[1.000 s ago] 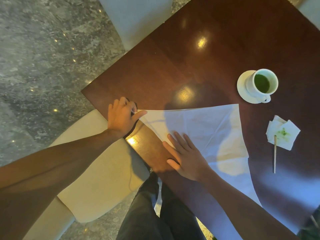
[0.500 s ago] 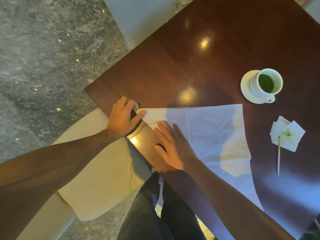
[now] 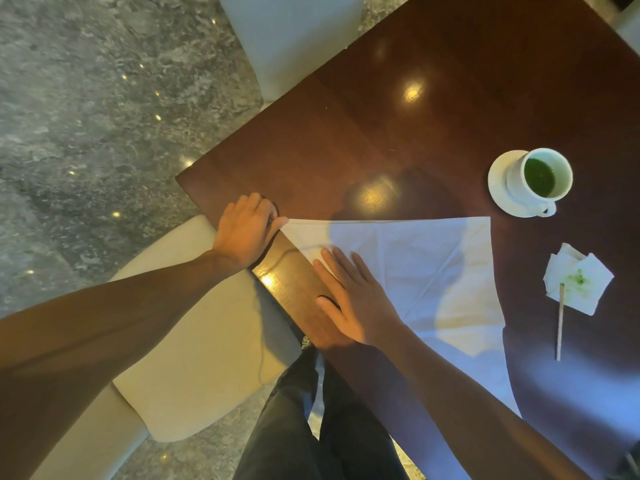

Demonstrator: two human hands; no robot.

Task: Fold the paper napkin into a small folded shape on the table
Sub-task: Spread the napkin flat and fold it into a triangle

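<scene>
A large white paper napkin (image 3: 426,268) lies folded into a triangle on the dark wooden table (image 3: 415,126), its long folded edge running along the table's near side. My left hand (image 3: 247,232) pins the napkin's left tip with the thumb, near the table corner. Laid flat with fingers together, my right hand (image 3: 353,299) presses on the folded edge a little right of the left hand. My right forearm hides the lower stretch of the fold.
A white cup of green drink on a saucer (image 3: 533,181) stands at the right. Below it lies a crumpled, green-stained napkin (image 3: 578,278) with a wooden stick (image 3: 559,320). Cream chairs (image 3: 194,341) stand by the table's near and far edges.
My right hand has slid left along the folded edge toward my left hand. The left hand keeps its hold on the tip.
</scene>
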